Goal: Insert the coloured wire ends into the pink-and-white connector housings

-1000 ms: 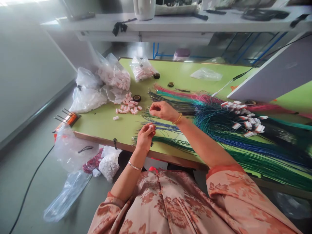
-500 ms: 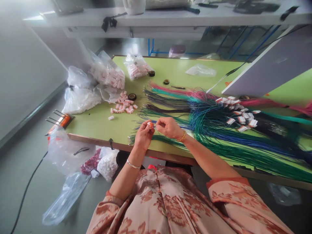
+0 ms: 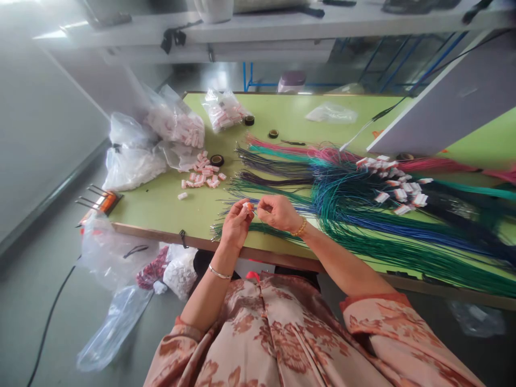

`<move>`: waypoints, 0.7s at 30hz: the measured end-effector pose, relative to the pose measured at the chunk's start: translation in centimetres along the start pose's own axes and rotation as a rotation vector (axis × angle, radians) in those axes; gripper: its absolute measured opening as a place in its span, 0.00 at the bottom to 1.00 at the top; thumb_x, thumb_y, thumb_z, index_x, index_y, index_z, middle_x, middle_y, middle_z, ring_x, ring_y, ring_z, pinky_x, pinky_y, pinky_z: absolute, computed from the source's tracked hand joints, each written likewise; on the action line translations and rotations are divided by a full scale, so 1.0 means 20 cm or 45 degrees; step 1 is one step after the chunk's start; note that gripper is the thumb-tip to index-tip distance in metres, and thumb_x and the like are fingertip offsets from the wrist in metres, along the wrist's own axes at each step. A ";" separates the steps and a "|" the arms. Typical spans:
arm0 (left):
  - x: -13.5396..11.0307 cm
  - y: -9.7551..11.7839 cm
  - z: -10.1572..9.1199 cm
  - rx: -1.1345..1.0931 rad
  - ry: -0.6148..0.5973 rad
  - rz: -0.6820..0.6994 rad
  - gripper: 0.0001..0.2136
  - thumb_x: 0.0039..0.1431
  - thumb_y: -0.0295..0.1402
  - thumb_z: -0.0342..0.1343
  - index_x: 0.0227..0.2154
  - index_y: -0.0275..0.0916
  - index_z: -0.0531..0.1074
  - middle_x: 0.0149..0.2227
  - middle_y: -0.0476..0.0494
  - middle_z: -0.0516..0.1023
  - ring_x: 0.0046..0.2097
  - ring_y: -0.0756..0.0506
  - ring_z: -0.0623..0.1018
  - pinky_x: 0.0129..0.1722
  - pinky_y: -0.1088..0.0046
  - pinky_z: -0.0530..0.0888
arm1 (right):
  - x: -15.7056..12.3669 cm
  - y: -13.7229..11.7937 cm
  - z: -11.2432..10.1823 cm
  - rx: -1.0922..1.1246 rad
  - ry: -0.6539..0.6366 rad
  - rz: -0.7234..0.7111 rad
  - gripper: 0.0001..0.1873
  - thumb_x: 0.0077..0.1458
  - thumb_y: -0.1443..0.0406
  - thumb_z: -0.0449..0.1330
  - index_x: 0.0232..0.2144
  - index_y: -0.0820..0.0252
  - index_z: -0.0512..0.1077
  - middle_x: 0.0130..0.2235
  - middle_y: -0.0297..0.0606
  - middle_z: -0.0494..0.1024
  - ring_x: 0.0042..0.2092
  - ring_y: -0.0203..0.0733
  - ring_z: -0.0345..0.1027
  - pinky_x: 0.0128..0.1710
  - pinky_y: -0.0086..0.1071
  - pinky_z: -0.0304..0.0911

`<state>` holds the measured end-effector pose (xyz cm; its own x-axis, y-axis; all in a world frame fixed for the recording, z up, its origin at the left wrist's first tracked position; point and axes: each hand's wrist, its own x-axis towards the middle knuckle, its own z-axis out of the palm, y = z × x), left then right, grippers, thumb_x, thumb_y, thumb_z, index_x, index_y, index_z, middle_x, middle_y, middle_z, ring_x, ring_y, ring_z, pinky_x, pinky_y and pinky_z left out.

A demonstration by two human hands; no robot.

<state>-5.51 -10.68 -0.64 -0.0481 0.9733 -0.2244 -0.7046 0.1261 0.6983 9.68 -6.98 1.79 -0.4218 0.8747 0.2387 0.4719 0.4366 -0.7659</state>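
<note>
My left hand [image 3: 235,227] pinches a small white-and-orange plastic connector [image 3: 247,207] between thumb and fingertips, above the front edge of the green table. Close by on its right, my right hand [image 3: 281,213] is closed in a pinch; whatever lies between its fingers is too small to make out. Under and beside both hands stretch bundles of green wires [image 3: 374,242] and blue wires [image 3: 363,228], their tipped ends pointing left. Loose connectors of the same kind [image 3: 198,180] lie in a pile to the left. More connectors [image 3: 403,191], joined to wires, are heaped on the right.
Plastic bags of connectors [image 3: 177,126] stand at the back left. Black tape rolls [image 3: 216,160] lie on the table [image 3: 157,212]. An orange holder with metal prongs [image 3: 105,201] sits at the left corner. A white shelf [image 3: 274,29] spans the back, and bags [image 3: 116,252] hang below the front edge.
The view has shifted slightly. Both hands keep nearly the same place, with the connector still in my left hand and my right hand still pinched beside it.
</note>
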 end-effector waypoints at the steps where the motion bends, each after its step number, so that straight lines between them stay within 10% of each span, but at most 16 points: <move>1: 0.00 0.00 0.00 0.004 0.001 0.006 0.14 0.43 0.29 0.70 0.36 0.38 0.76 0.32 0.49 0.76 0.32 0.54 0.73 0.37 0.77 0.70 | 0.00 0.00 0.00 0.001 -0.004 0.000 0.08 0.48 0.62 0.57 0.23 0.62 0.71 0.22 0.31 0.70 0.23 0.31 0.53 0.26 0.27 0.48; 21: -0.01 -0.02 0.05 0.187 0.115 0.129 0.16 0.40 0.36 0.73 0.32 0.37 0.76 0.29 0.50 0.77 0.29 0.55 0.73 0.34 0.78 0.70 | -0.01 0.01 0.04 0.020 -0.024 -0.046 0.10 0.55 0.61 0.54 0.26 0.60 0.68 0.24 0.33 0.71 0.25 0.33 0.57 0.27 0.28 0.52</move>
<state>-4.49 -10.74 -0.20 -0.1813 0.9621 -0.2035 -0.5824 0.0617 0.8105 9.20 -7.16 1.12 -0.4529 0.8542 0.2552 0.4439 0.4643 -0.7664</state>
